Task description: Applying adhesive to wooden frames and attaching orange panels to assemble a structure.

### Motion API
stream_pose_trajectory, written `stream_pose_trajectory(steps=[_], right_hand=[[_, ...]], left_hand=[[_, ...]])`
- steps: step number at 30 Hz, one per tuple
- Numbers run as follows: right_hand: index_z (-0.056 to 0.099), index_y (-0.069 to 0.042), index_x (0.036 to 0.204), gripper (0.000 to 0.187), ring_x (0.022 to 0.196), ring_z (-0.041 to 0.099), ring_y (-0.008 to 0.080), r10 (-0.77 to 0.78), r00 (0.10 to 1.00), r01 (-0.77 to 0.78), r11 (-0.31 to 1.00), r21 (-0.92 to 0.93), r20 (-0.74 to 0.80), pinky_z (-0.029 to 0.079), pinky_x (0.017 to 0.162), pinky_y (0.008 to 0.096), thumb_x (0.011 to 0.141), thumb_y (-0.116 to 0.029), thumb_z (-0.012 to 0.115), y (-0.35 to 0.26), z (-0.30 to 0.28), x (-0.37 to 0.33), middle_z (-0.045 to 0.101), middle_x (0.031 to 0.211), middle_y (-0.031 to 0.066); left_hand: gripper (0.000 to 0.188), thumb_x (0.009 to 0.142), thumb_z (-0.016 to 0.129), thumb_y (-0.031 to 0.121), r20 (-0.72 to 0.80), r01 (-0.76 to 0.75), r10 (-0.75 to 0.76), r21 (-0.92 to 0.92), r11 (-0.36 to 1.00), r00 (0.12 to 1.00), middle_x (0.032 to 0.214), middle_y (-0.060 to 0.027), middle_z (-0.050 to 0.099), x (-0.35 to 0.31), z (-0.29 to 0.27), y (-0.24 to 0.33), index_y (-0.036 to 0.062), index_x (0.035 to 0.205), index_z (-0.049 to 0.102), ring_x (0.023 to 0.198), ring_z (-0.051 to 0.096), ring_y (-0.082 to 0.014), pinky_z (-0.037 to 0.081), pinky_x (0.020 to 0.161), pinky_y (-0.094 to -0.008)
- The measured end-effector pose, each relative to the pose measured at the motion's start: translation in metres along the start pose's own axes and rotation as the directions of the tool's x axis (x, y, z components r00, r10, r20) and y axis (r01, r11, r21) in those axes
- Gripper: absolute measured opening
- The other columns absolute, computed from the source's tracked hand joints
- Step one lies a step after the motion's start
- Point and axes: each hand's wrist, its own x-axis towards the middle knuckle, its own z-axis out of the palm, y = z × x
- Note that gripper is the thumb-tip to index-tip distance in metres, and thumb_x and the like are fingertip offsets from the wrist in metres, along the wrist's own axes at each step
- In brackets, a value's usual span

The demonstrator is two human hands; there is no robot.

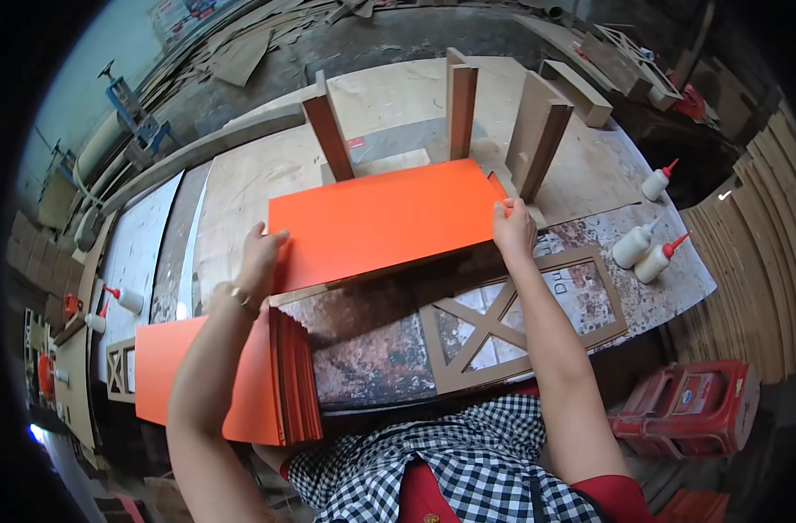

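A flat orange board (380,222) lies across the middle of the bench, raised a little above the tabletop. My left hand (257,263) grips its left end, thumb over the top face. At the opposite end, my right hand (514,231) holds the right edge, fingers curled round the corner. Just behind the board stand three upright wooden pieces: one at left (330,131), one in the centre (461,105) and a wider one at right (537,135). What supports the board underneath is mostly hidden. Below my left forearm sits a stack of orange boards (293,375).
A brown frame with crossed slats (528,327) lies near my right forearm. White squeeze bottles (631,247) stand at the bench's right side, others (129,301) at the left. A red plastic container (685,410) is at lower right, beside stacked wooden strips (755,253).
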Motion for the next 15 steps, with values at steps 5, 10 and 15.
stream_pose_trajectory(steps=[5, 10, 15], right_hand=[[0.058, -0.007, 0.088, 0.019, 0.079, 0.057, 0.0333, -0.005, 0.994, -0.008, 0.993, -0.116, -0.111, 0.044, 0.068, 0.0430, 0.082, -0.025, 0.053, 0.028, 0.008, 0.032, 0.061, 0.089, 0.0136], [0.059, -0.007, 0.086, 0.019, 0.083, 0.056, 0.0303, -0.260, 0.914, 0.187, 0.952, -0.244, -0.310, 0.043, 0.072, 0.0418, 0.082, -0.026, 0.054, 0.037, 0.012, 0.031, 0.060, 0.089, 0.0106], [0.059, -0.007, 0.087, 0.022, 0.093, 0.053, 0.0272, -0.510, 0.808, 0.460, 0.859, -0.224, -0.294, 0.041, 0.079, 0.0419, 0.081, -0.028, 0.056, 0.041, 0.005, 0.024, 0.058, 0.097, 0.0094]], left_hand=[[0.037, 0.076, 0.055, 0.005, -0.093, -0.070, 0.079, 0.097, 0.993, 0.993, 0.097, -0.0154, 0.059, 0.041, 0.060, -0.013, -0.0072, 0.110, 0.052, 0.079, 0.057, -0.0195, 0.048, 0.070, -0.0263], [0.041, 0.073, 0.055, 0.004, -0.205, -0.083, 0.128, 0.213, 0.974, 0.970, 0.097, -0.0195, 0.060, 0.067, 0.071, -0.055, -0.0103, 0.111, 0.051, 0.078, 0.059, -0.0237, 0.049, 0.071, -0.0291], [0.040, 0.073, 0.054, 0.004, -0.230, -0.037, 0.121, 0.338, 0.941, 0.966, 0.106, -0.0228, 0.056, 0.076, 0.077, -0.062, -0.0103, 0.110, 0.051, 0.085, 0.057, -0.0289, 0.048, 0.073, -0.0300]])
